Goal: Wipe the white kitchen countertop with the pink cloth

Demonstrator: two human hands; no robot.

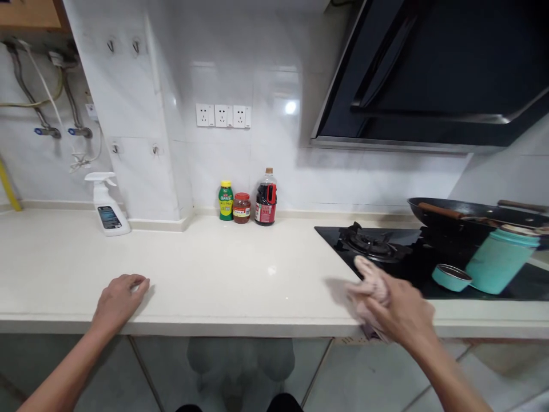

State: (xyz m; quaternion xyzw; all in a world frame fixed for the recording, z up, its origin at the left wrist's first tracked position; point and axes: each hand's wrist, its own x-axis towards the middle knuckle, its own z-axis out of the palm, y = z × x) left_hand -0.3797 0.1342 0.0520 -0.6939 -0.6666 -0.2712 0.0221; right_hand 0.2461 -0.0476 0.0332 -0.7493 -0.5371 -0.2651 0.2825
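Note:
Bunched in my right hand (407,306) is a pale pinkish cloth (373,286), a little blurred, by the counter's front edge and the left corner of the stove. Part of the cloth hangs past the edge. My left hand (119,300) rests on the white countertop (240,274) at the left, fingers curled and thumb close to the index finger, with nothing visible held. Behind that hand stands a white spray bottle (112,214), upright and not touched.
A green bottle (226,203), a red-lidded jar (242,210) and a dark sauce bottle (266,203) stand along the wall. On the black stove (412,274) are a wok (454,220), a teal flask (500,263) and a teal cup (451,278). A range hood (429,80) overhangs it.

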